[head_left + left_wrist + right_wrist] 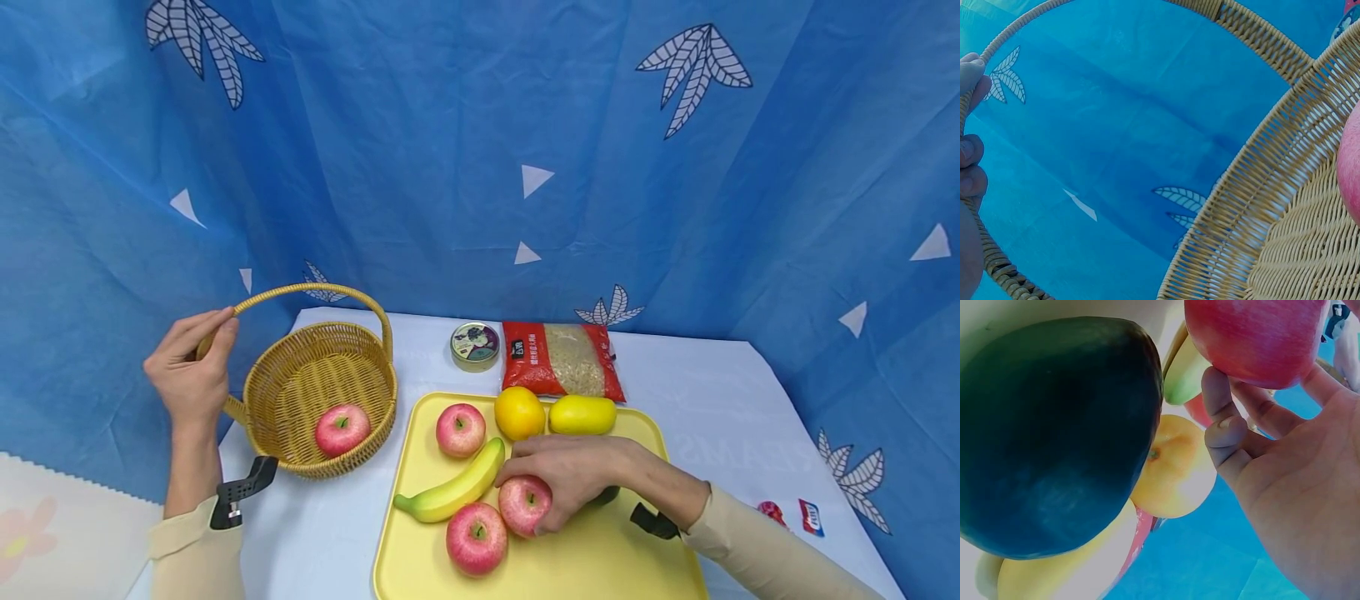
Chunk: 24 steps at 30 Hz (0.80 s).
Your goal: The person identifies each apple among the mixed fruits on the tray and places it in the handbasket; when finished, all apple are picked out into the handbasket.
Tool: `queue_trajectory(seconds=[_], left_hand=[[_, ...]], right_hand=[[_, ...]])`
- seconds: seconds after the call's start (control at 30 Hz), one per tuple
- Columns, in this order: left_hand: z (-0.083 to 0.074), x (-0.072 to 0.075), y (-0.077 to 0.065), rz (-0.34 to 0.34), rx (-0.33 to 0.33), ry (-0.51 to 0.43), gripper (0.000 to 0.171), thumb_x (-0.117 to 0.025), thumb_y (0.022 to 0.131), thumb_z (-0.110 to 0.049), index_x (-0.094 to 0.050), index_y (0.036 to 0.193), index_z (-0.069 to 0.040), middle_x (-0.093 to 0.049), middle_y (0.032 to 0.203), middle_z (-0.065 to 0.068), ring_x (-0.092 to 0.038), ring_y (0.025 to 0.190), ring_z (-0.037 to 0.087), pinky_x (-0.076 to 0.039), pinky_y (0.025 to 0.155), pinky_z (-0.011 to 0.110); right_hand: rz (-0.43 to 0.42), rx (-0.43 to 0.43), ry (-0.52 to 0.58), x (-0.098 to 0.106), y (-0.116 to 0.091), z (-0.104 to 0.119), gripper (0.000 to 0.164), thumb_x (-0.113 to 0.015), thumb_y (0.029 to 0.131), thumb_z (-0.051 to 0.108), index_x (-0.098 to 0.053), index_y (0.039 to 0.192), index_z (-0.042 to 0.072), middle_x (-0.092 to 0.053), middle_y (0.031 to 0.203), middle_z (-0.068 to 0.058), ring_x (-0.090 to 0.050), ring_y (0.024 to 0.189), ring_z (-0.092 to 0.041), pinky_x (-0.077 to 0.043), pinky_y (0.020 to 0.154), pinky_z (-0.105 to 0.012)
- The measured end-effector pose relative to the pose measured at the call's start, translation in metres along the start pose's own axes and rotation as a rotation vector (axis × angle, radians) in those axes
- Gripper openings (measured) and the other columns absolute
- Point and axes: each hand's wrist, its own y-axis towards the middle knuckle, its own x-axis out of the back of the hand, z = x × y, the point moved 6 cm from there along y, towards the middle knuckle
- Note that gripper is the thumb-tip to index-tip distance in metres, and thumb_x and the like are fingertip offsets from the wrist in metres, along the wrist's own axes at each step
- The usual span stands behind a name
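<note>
My left hand (193, 367) grips the arched handle (360, 297) of a wicker basket (258, 387), whose bowl holds one pink-red apple (342, 430). In the left wrist view the fingers (972, 181) wrap round the handle's side. Over a yellow tray (600, 567), my right hand (573, 467) holds an apple (522, 504) between thumb and fingers. Another apple (477, 539) lies right beside it, and a banana (453, 487) lies to its left. A dark green, smooth, rounded fruit (1060, 437) fills the right wrist view's left side; my wrist mostly hides it in the head view.
Along the tray's back are an apple (461, 430), an orange (519, 413) and a yellow oblong fruit (582, 415). Behind the tray stand a round tin (475, 347) and a red bag (562, 360). Small packets (811, 517) lie at right; a blue curtain (450, 167) hangs behind.
</note>
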Motion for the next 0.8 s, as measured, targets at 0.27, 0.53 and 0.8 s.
queue_trajectory(seconds=[0.27, 0.53, 0.8], left_hand=[[-0.0014, -0.0005, -0.0002, -0.006, -0.003, -0.019, 0.015, -0.072, 0.084, 0.013, -0.074, 0.099, 0.014, -0.074, 0.094, 0.020, -0.069, 0.082, 0.008, -0.053, 0.072, 0.014], [-0.0004, 0.0007, -0.0005, -0.004, -0.008, -0.017, 0.015, -0.073, 0.084, 0.013, -0.075, 0.098, 0.013, -0.074, 0.094, 0.020, -0.069, 0.081, 0.008, -0.053, 0.071, 0.013], [-0.0017, 0.0002, -0.0010, -0.002, -0.015, -0.038, 0.015, -0.073, 0.084, 0.013, -0.074, 0.098, 0.014, -0.074, 0.095, 0.021, -0.069, 0.081, 0.008, -0.052, 0.070, 0.014]], right_hand=[[-0.008, 0.000, 0.013, 0.0002, 0.0002, 0.0000, 0.063, -0.077, 0.079, 0.056, -0.057, 0.137, 0.038, -0.053, 0.119, 0.018, -0.051, 0.104, -0.001, -0.049, 0.091, -0.024], [-0.024, 0.011, 0.018, 0.0005, 0.0003, -0.0004, 0.063, -0.076, 0.080, 0.057, -0.056, 0.136, 0.038, -0.053, 0.121, 0.017, -0.051, 0.104, -0.001, -0.048, 0.092, -0.025], [-0.038, 0.005, 0.032, 0.0015, 0.0001, -0.0010, 0.062, -0.076, 0.080, 0.057, -0.056, 0.135, 0.038, -0.053, 0.120, 0.017, -0.051, 0.104, -0.002, -0.049, 0.091, -0.025]])
